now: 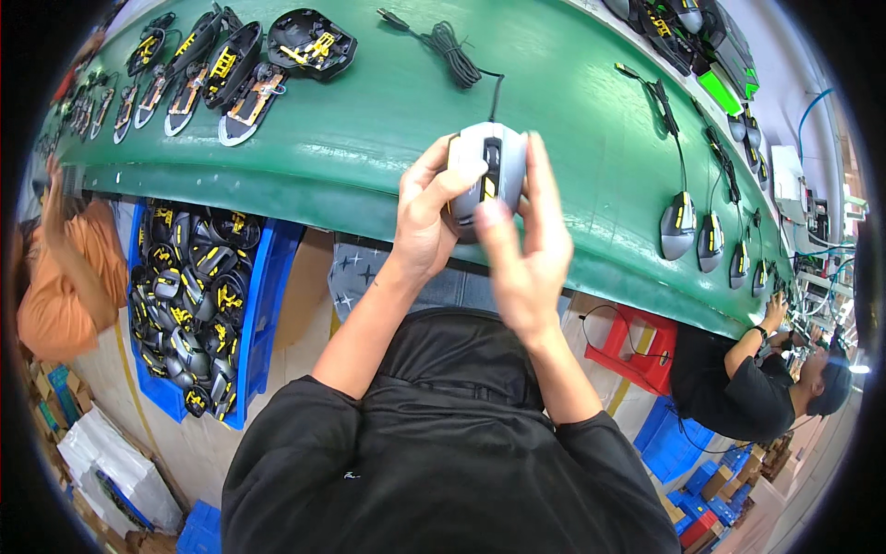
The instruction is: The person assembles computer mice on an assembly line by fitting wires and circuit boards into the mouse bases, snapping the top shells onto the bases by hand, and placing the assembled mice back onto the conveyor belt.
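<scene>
A grey and black computer mouse (510,175) with yellow marks is held up over the near edge of the green work surface. My left hand (423,214) grips its left side, the thumb lying across the top near the scroll wheel. On the right side, my right hand (535,254) is against the mouse, its fingers along the flank and its thumb at the rear; motion smears the thumb and fingers. From the front of the mouse runs a black cable (450,54), tied in a bundle and lying on the surface. The underside of the mouse is hidden.
Opened mouse shells (312,44) and bases with circuit boards (251,106) line the left. Finished-looking mice (678,226) with cables lie at right. A blue bin (263,314) holds many shells. A red stool (637,346) stands below the surface. Other people sit at both sides.
</scene>
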`<state>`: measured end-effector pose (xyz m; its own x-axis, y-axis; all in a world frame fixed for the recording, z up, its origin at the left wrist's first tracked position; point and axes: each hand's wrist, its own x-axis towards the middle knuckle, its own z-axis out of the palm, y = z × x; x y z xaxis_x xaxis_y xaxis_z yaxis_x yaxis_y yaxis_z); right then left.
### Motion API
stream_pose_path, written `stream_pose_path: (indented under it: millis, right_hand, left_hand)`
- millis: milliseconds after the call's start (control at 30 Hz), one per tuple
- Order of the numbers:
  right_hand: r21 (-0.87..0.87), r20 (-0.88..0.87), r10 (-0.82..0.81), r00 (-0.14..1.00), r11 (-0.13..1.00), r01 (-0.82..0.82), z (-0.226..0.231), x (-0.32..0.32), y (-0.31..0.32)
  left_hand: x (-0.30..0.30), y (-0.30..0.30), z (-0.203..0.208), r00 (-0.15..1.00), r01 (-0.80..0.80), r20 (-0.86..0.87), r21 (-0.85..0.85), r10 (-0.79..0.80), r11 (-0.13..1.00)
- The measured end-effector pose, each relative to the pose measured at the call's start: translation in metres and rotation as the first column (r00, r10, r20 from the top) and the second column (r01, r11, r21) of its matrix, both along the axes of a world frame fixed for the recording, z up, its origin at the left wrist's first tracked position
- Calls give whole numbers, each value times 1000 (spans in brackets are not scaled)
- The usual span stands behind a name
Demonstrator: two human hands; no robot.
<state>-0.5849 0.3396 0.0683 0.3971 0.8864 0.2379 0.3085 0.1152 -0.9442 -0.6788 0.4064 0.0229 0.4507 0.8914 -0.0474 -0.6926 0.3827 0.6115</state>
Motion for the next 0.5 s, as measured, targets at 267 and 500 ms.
stream_pose_path:
  millis: [267,500]
  right_hand:
    - [16,-366,105,925,994,-107,6,37,-4]
    - [130,-76,88,993,989,-77,3,46,-8]
  left_hand:
    - [-7,0,13,926,-26,-309,522,218,852]
    - [-6,-6,14,908,-31,-295,657,296,753]
